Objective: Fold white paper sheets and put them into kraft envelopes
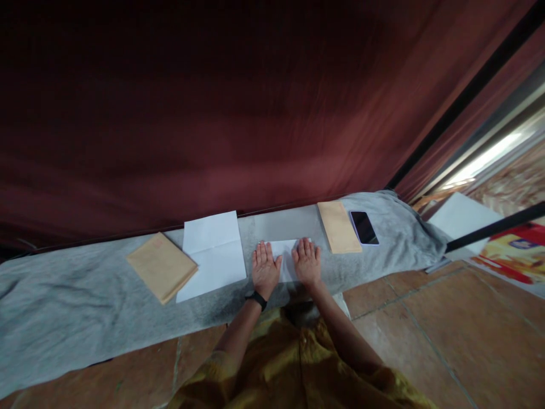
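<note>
A white sheet of paper [286, 262], smaller than the sheet beside it, lies on the grey cloth in front of me. My left hand [264, 269] rests flat on its left part, fingers stretched out, with a black band round the wrist. On its right part lies my right hand [307, 263], palm down and fingers extended. Both hands cover portions of the paper. To the left is a larger white sheet [215, 253] with crease lines. Brown envelopes [162, 266] overlap that sheet's left edge. Another brown envelope [339, 227] lies to the right of my right hand.
A phone [364, 228] with a dark screen lies beside the right envelope. Grey cloth [76, 312] covers the long narrow surface, backed by a dark red curtain [255, 125]. At right stand a black pole [498, 227] and a red-and-yellow box [515, 253] above the tiled floor [460, 324].
</note>
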A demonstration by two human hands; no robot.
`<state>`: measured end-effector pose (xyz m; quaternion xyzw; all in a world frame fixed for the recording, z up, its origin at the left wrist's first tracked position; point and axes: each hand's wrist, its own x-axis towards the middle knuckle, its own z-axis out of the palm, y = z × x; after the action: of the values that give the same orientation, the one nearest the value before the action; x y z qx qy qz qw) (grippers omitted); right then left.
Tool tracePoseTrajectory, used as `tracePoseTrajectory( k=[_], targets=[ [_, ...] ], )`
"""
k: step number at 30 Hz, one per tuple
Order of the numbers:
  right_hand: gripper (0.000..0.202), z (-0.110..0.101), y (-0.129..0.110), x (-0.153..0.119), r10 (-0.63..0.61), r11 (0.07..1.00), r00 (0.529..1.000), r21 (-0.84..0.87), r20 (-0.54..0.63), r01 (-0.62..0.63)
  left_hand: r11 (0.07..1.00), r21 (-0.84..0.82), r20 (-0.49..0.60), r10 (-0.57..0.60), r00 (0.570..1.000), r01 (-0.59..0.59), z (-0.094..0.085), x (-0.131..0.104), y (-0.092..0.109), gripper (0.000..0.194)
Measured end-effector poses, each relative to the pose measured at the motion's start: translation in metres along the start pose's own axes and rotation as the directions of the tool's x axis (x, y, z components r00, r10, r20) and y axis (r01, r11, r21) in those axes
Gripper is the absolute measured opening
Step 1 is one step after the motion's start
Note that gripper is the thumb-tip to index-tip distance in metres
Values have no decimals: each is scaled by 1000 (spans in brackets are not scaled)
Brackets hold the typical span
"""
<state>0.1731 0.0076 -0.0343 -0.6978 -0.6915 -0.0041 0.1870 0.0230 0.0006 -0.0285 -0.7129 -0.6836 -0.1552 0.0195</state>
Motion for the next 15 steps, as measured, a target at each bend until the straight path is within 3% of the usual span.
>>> tracePoseTrajectory(
  k=[6,10,15],
  targets=[
    [51,1,-20,5,-216,974,975,74,55,212,1000,-7,38,19,999,-19,-9,0,2,54],
    [54,7,-15,3,-207,977,978,56,31,205,1000,-5,47,12,999,-12,-7,0,1,55],
    [59,11,7,2,-144,989,990,23,-10,144,1000,8,31,12,999,-12,-1,-1,0,58]
  ],
)
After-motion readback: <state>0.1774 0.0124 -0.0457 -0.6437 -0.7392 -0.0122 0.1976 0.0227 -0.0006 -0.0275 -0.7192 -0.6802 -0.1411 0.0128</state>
